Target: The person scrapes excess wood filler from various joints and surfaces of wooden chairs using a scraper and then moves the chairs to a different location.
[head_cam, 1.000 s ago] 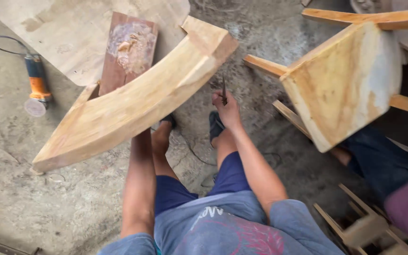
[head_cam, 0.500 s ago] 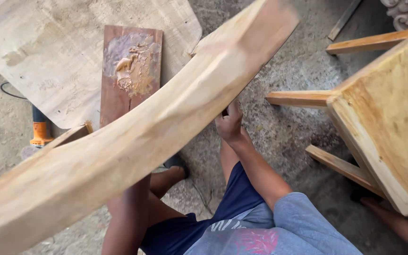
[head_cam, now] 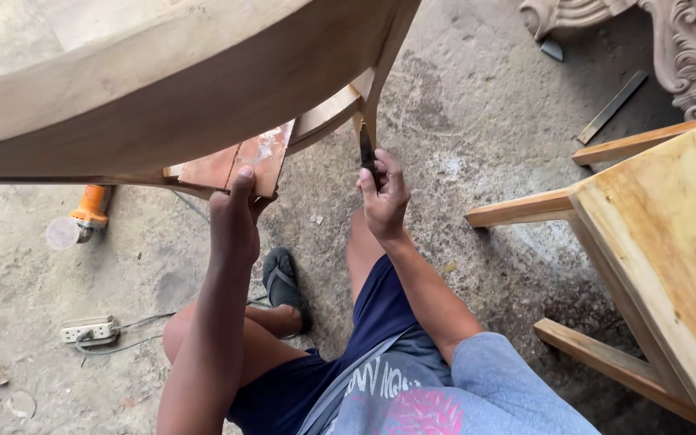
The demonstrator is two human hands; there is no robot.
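My left hand [head_cam: 235, 213] is pressed up under the big curved wooden piece [head_cam: 171, 89] filling the upper left of the frame. My right hand [head_cam: 384, 193] is curled tight around a dark chisel [head_cam: 366, 149], pointing straight up at the piece's end corner, top center, so right's the closer one there.

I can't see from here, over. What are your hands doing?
Left hand props the curved wooden piece from below. Right hand has a grip on a dark chisel at its end. Nothing between.

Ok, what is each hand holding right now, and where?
The right hand grips a thin dark tool by its lower end. The left hand supports the curved wooden piece from underneath.
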